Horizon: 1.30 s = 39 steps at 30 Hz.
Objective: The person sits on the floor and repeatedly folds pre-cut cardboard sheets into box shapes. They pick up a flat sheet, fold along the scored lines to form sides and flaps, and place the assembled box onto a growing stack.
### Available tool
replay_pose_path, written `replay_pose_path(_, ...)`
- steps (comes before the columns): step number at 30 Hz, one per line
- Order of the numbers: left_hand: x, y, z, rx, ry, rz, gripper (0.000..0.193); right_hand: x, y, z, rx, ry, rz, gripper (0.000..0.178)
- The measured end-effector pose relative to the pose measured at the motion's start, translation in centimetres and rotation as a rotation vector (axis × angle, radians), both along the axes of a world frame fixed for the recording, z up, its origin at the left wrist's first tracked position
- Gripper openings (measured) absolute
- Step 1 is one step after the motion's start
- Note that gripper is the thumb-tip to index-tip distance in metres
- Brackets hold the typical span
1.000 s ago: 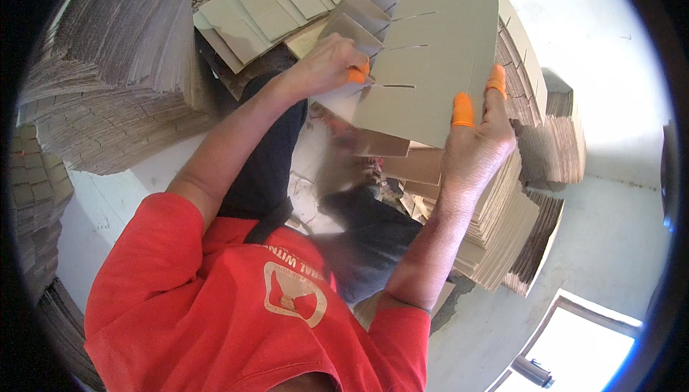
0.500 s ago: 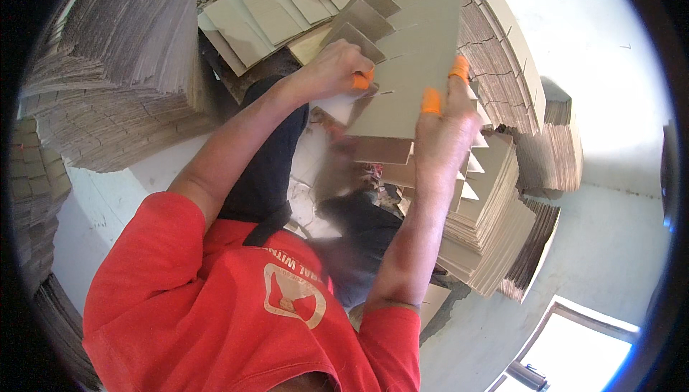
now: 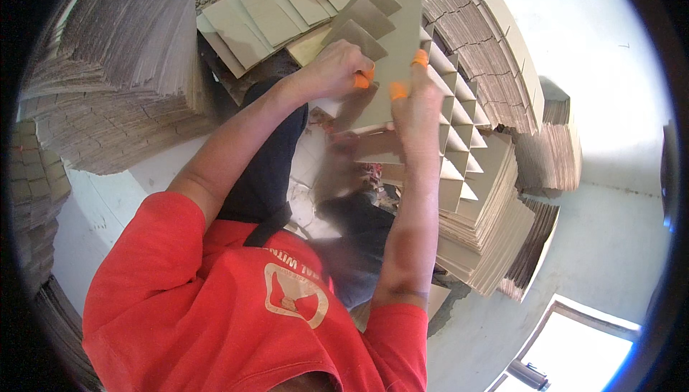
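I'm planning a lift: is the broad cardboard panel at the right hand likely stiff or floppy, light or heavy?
The cardboard panel is probably stiff, since it looks flat beside the right hand. It is likely light, being a thin sheet. Pushed sideways, it might skew with the crossed strips beside it, an open lattice.

The right hand (image 3: 418, 105) is blurred, and most of its fingers are hidden; whether the cardboard sheet (image 3: 393, 40) is pinched by them cannot be told. The fingertips of the left hand (image 3: 337, 69) are folded out of sight, so its grip is concealed. Part of the cardboard divider (image 3: 448, 112) is covered by the sheet and the right forearm (image 3: 416, 212). The tall cardboard stack (image 3: 122, 33) is cut off by the round rim, the red shirt (image 3: 215, 306) by the lower edge.
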<state>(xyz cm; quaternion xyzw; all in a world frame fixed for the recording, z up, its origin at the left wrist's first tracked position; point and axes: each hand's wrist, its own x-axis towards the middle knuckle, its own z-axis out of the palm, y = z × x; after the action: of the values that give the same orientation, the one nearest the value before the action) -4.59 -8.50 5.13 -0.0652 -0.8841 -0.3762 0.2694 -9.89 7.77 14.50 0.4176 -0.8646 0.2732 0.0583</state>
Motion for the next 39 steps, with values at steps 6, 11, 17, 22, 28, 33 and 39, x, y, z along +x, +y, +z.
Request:
replay_pose_path(6,-0.9,0.2,-0.5,-0.042,-0.026,-0.005,0.011,1.0,-1.1,-2.7,0.472,-0.327,-0.057,0.034)
replay_pose_path(11,0.0,-0.1,0.4,-0.131,0.039,-0.029,0.026,1.4,2.0,-1.7,0.020,-0.232,-0.208,0.041)
replay_pose_path(17,0.7,1.4,2.6,-0.393,0.148,-0.087,0.056,-4.4,19.9,-2.2,0.081,0.267,-0.599,0.040)
replay_pose_path(22,-0.7,1.3,1.9,-0.436,0.107,-0.249,0.048,-4.1,25.5,-0.5,0.384,-0.241,-0.493,0.037)
replay_pose_path(28,-1.9,0.6,3.2,-0.481,0.138,-0.263,0.027,-0.6,24.3,-1.6,0.369,-0.070,-0.485,0.033)
replay_pose_path(33,-2.6,1.3,5.5,-0.280,-0.022,-0.187,0.059,6.6,23.2,4.5,0.208,0.093,-0.429,0.028)
replay_pose_path(39,-7.8,4.4,7.3,-0.550,0.274,-0.347,0.071,9.6,24.1,10.2,0.264,0.096,-0.300,0.038)
